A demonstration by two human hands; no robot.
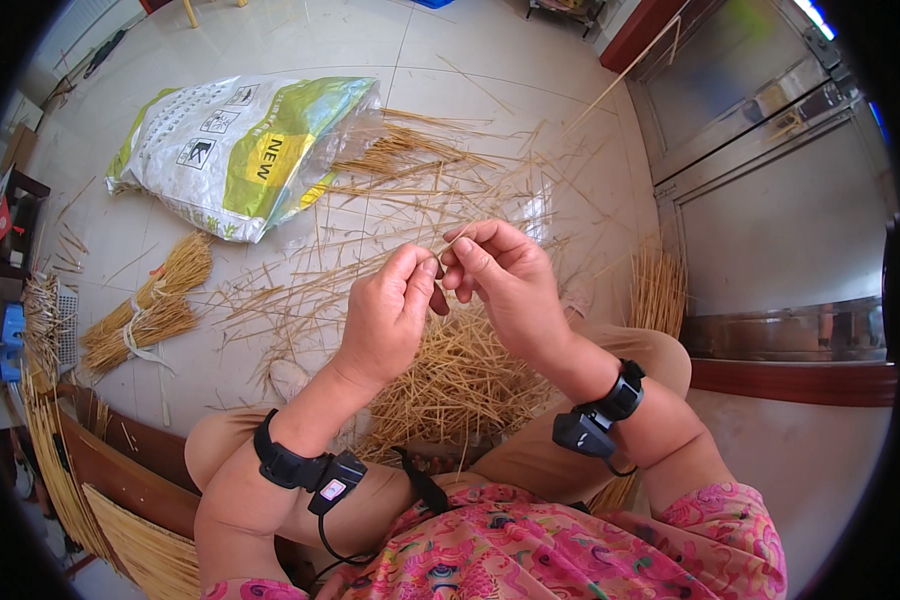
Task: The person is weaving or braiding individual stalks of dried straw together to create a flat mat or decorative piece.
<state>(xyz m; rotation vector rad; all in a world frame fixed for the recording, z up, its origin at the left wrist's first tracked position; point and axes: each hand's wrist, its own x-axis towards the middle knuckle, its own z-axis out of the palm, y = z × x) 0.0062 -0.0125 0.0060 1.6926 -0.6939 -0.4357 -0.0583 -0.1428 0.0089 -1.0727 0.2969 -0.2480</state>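
Note:
My left hand and my right hand meet in front of me, above a heap of loose straw between my knees. Thumb and forefinger of each hand are pinched on a thin piece of straw, which looks bent or looped between the fingertips. Its ends are mostly hidden by my fingers. Dark bands with small devices are strapped round both my forearms.
A white and green woven sack lies on the tiled floor with straw stalks spilling from its mouth. A tied straw bundle lies at left. More straw leans beside the metal door at right. Straw strips stand lower left.

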